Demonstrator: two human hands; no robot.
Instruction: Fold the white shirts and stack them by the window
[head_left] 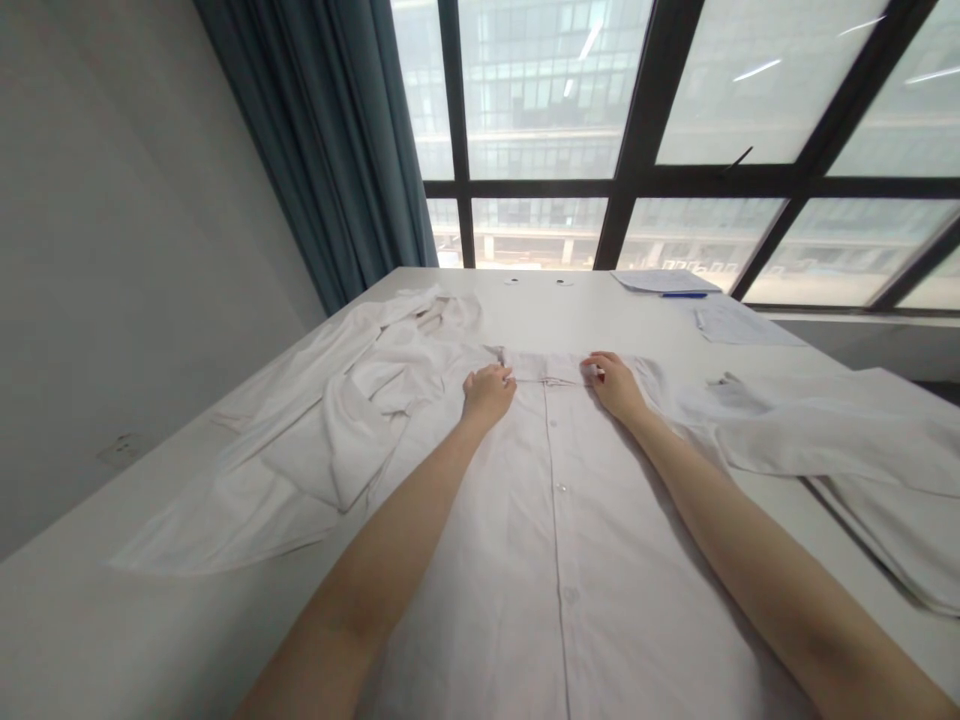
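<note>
A white button-up shirt (559, 520) lies flat on the white table (90, 600), buttoned front up, collar far from me. My left hand (487, 392) rests at the left end of the collar (546, 368), fingers curled and pinching the fabric. My right hand (615, 384) is at the collar's right end, fingers also closed on the cloth. Both forearms stretch over the shirt's body. The right sleeve (810, 430) spreads out to the right.
A second white shirt (330, 440) lies crumpled to the left of the flat one. Papers (664, 281) and a blue pen (684, 295) sit at the far edge by the window. A blue curtain (330, 150) hangs at the back left.
</note>
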